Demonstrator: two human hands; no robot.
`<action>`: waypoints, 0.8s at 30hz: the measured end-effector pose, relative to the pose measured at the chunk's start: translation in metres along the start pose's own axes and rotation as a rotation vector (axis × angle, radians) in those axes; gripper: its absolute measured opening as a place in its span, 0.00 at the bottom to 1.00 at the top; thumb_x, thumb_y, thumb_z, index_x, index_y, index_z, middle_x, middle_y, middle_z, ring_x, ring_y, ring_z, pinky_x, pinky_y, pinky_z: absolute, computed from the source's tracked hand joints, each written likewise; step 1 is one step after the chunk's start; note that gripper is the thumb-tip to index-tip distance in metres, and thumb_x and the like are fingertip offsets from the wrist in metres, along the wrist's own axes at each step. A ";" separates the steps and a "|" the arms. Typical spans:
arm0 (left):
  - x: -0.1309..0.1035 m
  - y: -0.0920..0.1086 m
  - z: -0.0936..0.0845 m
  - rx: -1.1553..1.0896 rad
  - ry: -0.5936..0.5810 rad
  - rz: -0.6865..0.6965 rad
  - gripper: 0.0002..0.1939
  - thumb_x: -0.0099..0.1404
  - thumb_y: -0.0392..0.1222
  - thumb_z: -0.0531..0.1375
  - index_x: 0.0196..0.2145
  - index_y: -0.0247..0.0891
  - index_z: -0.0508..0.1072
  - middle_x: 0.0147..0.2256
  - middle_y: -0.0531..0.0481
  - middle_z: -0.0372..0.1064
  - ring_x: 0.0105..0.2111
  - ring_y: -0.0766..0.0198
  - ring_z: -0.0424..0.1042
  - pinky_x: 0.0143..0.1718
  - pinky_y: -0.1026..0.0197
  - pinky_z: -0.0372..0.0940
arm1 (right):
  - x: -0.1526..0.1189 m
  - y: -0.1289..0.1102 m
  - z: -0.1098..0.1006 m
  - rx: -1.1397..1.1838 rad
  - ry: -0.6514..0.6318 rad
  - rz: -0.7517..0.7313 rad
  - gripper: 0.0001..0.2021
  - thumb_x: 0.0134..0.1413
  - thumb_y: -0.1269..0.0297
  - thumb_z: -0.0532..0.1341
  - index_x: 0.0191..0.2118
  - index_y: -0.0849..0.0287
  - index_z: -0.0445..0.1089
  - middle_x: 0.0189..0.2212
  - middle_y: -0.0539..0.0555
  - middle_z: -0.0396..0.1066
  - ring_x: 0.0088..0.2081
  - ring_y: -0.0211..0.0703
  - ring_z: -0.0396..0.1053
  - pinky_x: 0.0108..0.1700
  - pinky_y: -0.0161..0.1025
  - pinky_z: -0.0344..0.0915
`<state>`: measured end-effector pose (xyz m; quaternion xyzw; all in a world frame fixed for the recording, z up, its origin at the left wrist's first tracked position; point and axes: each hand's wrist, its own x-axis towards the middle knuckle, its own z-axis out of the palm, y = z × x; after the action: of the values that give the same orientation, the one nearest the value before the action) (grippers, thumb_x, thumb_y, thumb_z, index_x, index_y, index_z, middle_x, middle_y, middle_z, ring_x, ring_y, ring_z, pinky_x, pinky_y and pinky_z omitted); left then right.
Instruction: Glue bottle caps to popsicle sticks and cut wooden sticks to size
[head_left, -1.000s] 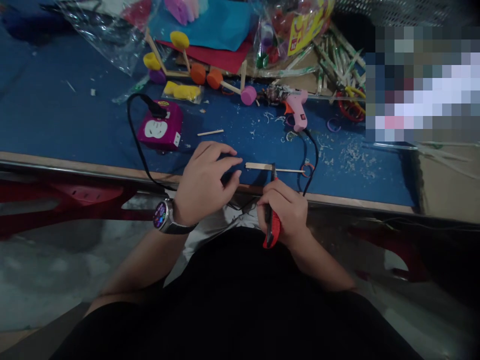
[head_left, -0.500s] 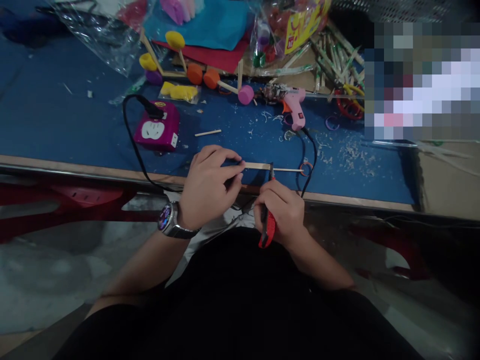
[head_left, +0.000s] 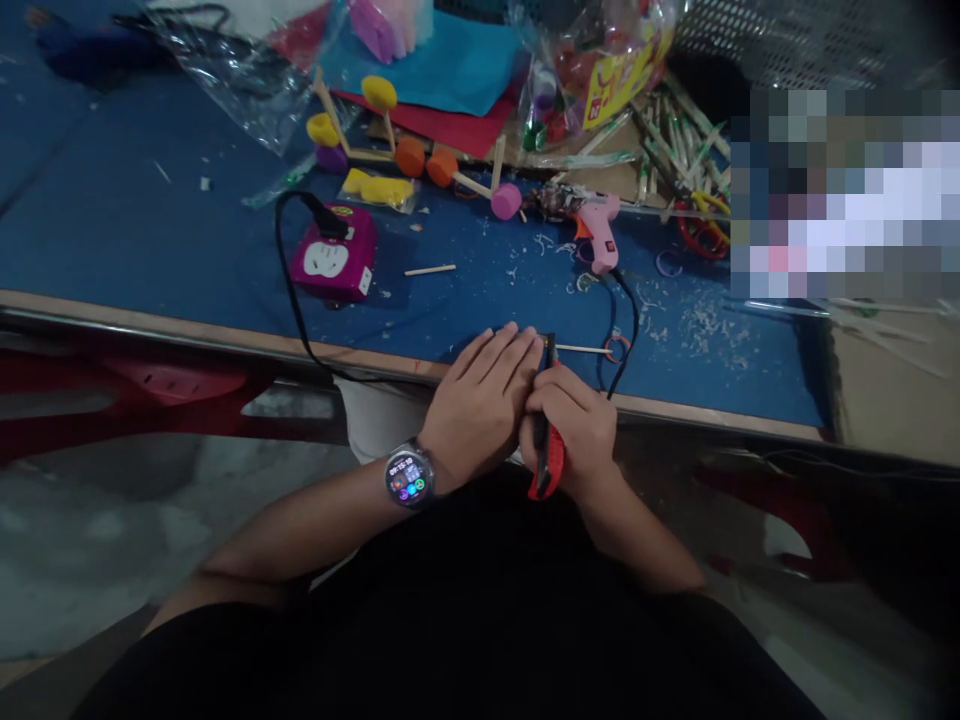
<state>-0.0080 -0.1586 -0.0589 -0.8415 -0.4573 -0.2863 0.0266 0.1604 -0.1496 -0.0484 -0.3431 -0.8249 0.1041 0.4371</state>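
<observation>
The left hand (head_left: 484, 405), a watch (head_left: 406, 477) on its wrist, lies flat with fingers straight and together at the near edge of the table (head_left: 112, 240), pressing down over the stick (head_left: 583, 349); it grips nothing. Only the thin right end of the stick shows, running out from under the fingertips toward a small ring (head_left: 617, 347). Just right of those fingers, and touching them, the right hand (head_left: 574, 430) is closed round a red-handled knife (head_left: 546, 440), whose dark blade stands on the stick close against the left fingertips.

The table is covered in blue and strewn with pale shavings. From left to right behind the hands lie a magenta socket box (head_left: 334, 264) with a black cable, a loose short stick (head_left: 430, 270), foam shapes on sticks (head_left: 409, 150), a pink glue gun (head_left: 598, 232) and a heap of sticks (head_left: 675, 125). Below the table edge the floor is grey.
</observation>
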 end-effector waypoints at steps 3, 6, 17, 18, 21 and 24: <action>-0.001 0.000 0.004 -0.004 -0.020 -0.018 0.28 0.80 0.37 0.54 0.74 0.27 0.65 0.71 0.32 0.69 0.72 0.43 0.68 0.74 0.41 0.65 | 0.001 0.000 -0.001 0.041 -0.003 0.013 0.12 0.59 0.80 0.59 0.35 0.53 0.66 0.33 0.52 0.70 0.33 0.42 0.71 0.33 0.38 0.66; 0.001 -0.003 0.005 -0.003 -0.015 -0.010 0.27 0.80 0.37 0.54 0.72 0.26 0.67 0.69 0.31 0.71 0.71 0.43 0.70 0.73 0.41 0.68 | 0.002 0.000 -0.002 0.062 -0.011 0.032 0.12 0.59 0.80 0.60 0.35 0.53 0.66 0.33 0.52 0.71 0.34 0.42 0.71 0.34 0.39 0.68; 0.004 -0.007 0.009 -0.004 0.045 0.034 0.26 0.80 0.36 0.55 0.71 0.26 0.68 0.66 0.30 0.74 0.69 0.43 0.73 0.69 0.40 0.72 | 0.002 -0.003 -0.012 0.108 -0.057 0.051 0.11 0.57 0.80 0.62 0.35 0.54 0.68 0.34 0.51 0.71 0.35 0.43 0.72 0.36 0.40 0.70; 0.004 -0.007 0.009 -0.011 0.043 0.030 0.26 0.80 0.36 0.56 0.71 0.26 0.68 0.66 0.29 0.74 0.69 0.43 0.73 0.69 0.40 0.72 | 0.002 -0.003 -0.012 0.099 -0.059 0.050 0.11 0.57 0.80 0.62 0.35 0.54 0.68 0.33 0.51 0.71 0.35 0.43 0.72 0.36 0.40 0.70; 0.004 -0.007 0.010 -0.023 0.033 0.020 0.26 0.80 0.37 0.56 0.71 0.25 0.68 0.67 0.28 0.73 0.70 0.42 0.72 0.70 0.39 0.72 | 0.000 -0.006 -0.013 0.054 -0.061 0.041 0.11 0.58 0.81 0.62 0.35 0.54 0.68 0.34 0.51 0.72 0.36 0.42 0.73 0.36 0.40 0.70; 0.003 -0.007 0.010 -0.022 0.030 0.019 0.25 0.80 0.36 0.55 0.70 0.24 0.69 0.67 0.27 0.73 0.70 0.42 0.72 0.69 0.38 0.72 | -0.003 -0.010 -0.014 0.028 -0.058 0.036 0.12 0.57 0.81 0.63 0.35 0.54 0.69 0.35 0.51 0.72 0.35 0.41 0.73 0.36 0.39 0.69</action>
<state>-0.0077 -0.1488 -0.0674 -0.8416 -0.4458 -0.3038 0.0270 0.1676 -0.1611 -0.0378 -0.3485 -0.8295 0.1331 0.4157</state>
